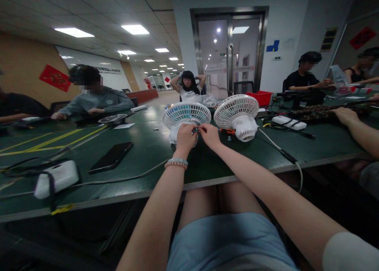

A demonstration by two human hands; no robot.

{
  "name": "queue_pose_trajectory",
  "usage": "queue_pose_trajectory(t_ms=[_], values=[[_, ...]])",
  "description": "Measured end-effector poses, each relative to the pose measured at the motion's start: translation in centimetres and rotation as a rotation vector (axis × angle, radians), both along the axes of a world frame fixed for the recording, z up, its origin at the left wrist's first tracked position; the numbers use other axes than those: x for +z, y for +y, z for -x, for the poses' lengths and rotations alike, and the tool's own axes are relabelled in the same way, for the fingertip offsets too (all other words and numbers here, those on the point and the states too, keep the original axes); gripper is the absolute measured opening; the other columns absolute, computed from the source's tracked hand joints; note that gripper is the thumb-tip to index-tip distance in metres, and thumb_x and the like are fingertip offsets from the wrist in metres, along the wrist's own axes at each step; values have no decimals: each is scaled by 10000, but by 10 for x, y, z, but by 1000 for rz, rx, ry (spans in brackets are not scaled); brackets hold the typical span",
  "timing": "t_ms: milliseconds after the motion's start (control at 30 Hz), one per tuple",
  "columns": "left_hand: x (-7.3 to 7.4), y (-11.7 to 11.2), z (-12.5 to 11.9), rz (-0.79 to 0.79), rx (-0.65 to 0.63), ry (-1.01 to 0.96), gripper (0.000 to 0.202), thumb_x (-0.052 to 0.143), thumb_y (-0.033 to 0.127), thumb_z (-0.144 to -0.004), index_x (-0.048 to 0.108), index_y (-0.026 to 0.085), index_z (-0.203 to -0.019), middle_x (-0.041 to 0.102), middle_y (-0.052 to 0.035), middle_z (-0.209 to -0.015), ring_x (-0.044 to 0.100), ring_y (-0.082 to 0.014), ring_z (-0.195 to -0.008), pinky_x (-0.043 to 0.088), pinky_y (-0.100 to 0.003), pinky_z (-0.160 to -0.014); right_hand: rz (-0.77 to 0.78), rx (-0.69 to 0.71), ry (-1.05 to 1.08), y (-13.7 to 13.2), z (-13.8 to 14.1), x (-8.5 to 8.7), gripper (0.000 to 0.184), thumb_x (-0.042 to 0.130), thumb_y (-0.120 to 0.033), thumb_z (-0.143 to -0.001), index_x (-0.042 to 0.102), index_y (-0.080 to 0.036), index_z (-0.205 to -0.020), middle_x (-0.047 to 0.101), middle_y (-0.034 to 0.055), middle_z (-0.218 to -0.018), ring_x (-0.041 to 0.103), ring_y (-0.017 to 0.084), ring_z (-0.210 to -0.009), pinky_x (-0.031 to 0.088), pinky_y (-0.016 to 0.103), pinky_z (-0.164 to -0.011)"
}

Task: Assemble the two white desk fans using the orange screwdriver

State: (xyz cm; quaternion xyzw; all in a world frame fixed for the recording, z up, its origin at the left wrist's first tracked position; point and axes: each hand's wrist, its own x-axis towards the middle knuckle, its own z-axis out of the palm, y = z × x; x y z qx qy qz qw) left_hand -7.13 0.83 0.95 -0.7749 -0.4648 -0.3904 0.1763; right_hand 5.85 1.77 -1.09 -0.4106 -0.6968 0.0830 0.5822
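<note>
My left hand (pixel 186 137) is closed in a pinch around a small teal piece (pixel 194 130), too small to identify. Right beside it my right hand (pixel 209 135) has its fingertips pressed together; what lies in them is hidden. Both hands are in front of a white fan (pixel 187 113) whose rear housing is wrapped in clear plastic and partly covered by my left hand. To the right, a second white fan (pixel 237 109) leans with its motor housing facing me. A small light-blue part (pixel 229 138) lies on the table below an orange item (pixel 227 131).
A black phone (pixel 111 157) and a white adapter box (pixel 57 178) with straps lie left on the green table (pixel 142 156). Cables cross the surface. At right are another white block (pixel 288 123), a red bin (pixel 259 97) and a person's hand (pixel 346 116). Several people sit around.
</note>
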Motion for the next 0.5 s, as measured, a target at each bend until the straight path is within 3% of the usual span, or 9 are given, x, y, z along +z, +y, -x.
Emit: queue_pose_trajectory(t_ms=[233, 400, 500], values=[[1, 1, 0, -17, -8, 0, 211, 517, 162, -731, 650, 185, -893, 656, -62, -870, 532, -228, -921, 448, -354, -854, -57, -36, -216, -10, -1, 2, 203, 471, -179, -834, 672, -155, -824, 647, 72, -823, 577, 183, -829, 439, 292, -804], [1, 0, 0, -28, -5, 8, 190, 494, 160, -744, 648, 182, -854, 657, -65, -847, 533, -226, -896, 447, -355, -843, -58, -41, -352, -26, -1, 5, 251, 452, -140, -803, 640, -133, -969, 600, 107, -939, 561, 191, -909, 450, 285, -819], [1, 0, 0, -27, 2, 11, 189, 514, 162, -735, 644, 185, -871, 657, -63, -862, 531, -231, -914, 445, -364, -855, -28, -131, -405, -25, -8, 9, 258, 451, -129, -793, 639, -148, -968, 600, 117, -963, 564, 208, -918, 463, 304, -791]])
